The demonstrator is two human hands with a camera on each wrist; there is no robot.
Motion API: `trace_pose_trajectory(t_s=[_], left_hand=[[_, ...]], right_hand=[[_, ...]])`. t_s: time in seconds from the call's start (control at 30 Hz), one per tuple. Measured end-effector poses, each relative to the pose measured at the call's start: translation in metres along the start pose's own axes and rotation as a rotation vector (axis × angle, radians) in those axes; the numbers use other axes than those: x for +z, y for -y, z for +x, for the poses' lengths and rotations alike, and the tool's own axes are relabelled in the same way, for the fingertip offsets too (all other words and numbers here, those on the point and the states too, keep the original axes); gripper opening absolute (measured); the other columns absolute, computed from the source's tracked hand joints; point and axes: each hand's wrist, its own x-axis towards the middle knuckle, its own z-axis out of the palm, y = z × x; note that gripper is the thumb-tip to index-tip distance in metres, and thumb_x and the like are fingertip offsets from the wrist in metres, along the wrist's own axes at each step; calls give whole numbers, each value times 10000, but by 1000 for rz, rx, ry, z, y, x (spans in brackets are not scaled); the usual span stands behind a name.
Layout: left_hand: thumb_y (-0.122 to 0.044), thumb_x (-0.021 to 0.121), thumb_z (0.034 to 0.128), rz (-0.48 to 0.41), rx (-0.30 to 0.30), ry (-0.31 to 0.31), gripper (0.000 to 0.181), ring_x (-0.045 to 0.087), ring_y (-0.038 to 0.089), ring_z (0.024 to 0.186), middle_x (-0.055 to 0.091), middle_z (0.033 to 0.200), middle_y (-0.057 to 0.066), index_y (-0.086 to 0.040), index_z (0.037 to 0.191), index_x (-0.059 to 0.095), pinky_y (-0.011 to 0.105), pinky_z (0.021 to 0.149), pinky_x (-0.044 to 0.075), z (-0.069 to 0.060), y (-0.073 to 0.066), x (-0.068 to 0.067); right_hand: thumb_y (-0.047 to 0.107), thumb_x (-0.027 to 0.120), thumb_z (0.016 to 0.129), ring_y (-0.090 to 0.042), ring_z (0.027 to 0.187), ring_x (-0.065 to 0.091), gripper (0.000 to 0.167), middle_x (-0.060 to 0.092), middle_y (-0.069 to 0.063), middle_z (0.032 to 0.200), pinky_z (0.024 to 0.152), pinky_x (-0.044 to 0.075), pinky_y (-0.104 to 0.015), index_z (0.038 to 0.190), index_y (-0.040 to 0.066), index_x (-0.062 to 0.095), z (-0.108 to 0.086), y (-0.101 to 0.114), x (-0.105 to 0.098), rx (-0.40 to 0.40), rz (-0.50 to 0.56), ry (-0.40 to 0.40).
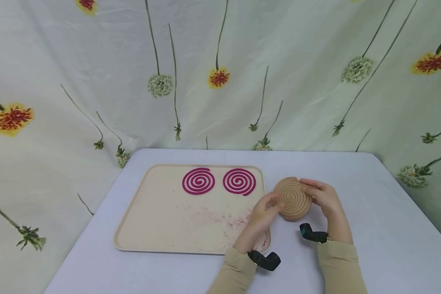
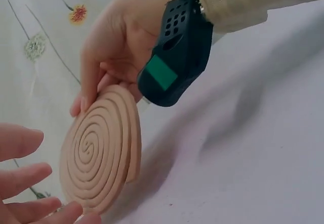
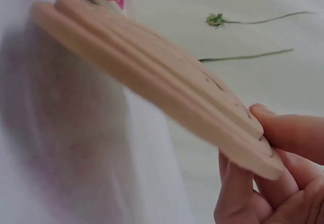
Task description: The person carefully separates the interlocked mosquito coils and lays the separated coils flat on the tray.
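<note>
Coiled disc [image 1: 292, 202], tan, one piece: round, its face marked by a single spiral groove, its rim showing a stepped end of the coil. Located to the right of the tray, tilted, and raised off the tabletop [image 1: 386, 212], with a shadow beneath.

Right hand [image 1: 325, 199]: held the disc by its far right edge, thumb over the grooved face and fingers curled behind. Left hand [image 1: 261, 214]: placed at the disc's near left side, fingers spread and loosely bent, gripping nothing; in the left wrist view the fingertips appeared close to the disc's edge, and whether they touched it could not be told.

Tray [image 1: 169, 222], cream, one piece: rectangular, with rounded corners and a low rim; lay flat on the left and middle of the tabletop. Pink smudges [image 1: 237, 222] marked its surface, thickest toward the near right corner, partly behind the left forearm.

Magenta spirals, two: a left spiral [image 1: 199, 181] and a right spiral [image 1: 239, 181], set side by side and apart, near the tray's far edge in its right half.

Tabletop: covered in white. Backdrop cloth [image 1: 301, 45]: pale, printed with long-stemmed flowers, hung behind the tabletop. Sleeves [image 1: 339, 265]: tan, on both arms. Wrist devices [image 1: 265, 260]: black, one per wrist.
</note>
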Motion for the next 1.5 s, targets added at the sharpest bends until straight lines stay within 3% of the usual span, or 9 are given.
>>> trace_pose_trajectory(t_s=[0.2,0.4,0.6,0.8,0.97,1.13,1.33,1.43,1.5], left_hand=[[-214,579,926,-19,118,-36,313,516,276,1165,497,1341,117,-57,1195,608,385,934,467,-1,-7,-25],[-67,601,907,-116,171,-49,252,596,246,1033,572,1228,188,32,1136,635,378,877,508,1,-14,-52],[53,644,843,-263,192,-166,232,605,78,730,621,950,160,120,1064,621,229,652,550,-1,-25,-76],[64,665,823,-368,256,-335,202,594,100,664,625,884,150,110,1016,629,220,565,546,-8,-33,-93],[40,665,834,-336,287,-368,188,558,93,669,605,871,145,111,1003,626,194,546,524,-11,-40,-93],[20,689,819,-181,330,-382,196,477,116,691,575,949,194,102,984,621,146,543,439,-20,-55,-85],[32,691,811,-152,326,-404,201,477,145,648,547,992,187,101,967,584,163,528,447,-24,-64,-78],[30,680,821,-115,345,-409,177,497,231,708,553,1009,209,105,954,589,206,592,453,-25,-66,-76],[25,675,828,-93,350,-406,168,531,304,882,544,1111,231,110,955,605,294,717,487,-26,-68,-75]], right_hand=[[134,649,891,34,862,600,365,662,141,963,739,501,-142,1238,32,603,-8,19,3,-100,194,-23],[35,647,875,-21,853,628,219,685,118,911,735,514,-163,953,223,727,-15,36,22,-188,434,17],[60,632,892,-43,909,637,371,681,82,985,795,523,-209,1256,32,569,-18,46,48,-227,400,20],[100,658,882,-104,930,654,551,599,-186,1213,801,538,-279,1377,20,431,-23,50,73,-324,281,127],[76,674,862,-124,863,667,465,623,-233,1117,744,560,-316,1274,-46,497,-30,51,90,-368,243,176],[59,684,850,-113,851,652,422,628,-212,1059,709,562,-292,1226,-40,522,-35,51,100,-417,203,139],[97,689,855,-136,862,646,393,631,-214,1042,708,559,-285,1197,-37,551,-40,55,105,-478,134,110],[95,689,853,-149,844,645,368,642,-207,1017,696,556,-276,1174,-45,575,-41,57,105,-480,119,99],[101,695,849,-165,837,641,362,647,-196,1013,690,554,-277,1167,-37,589,-42,58,105,-471,107,94]])
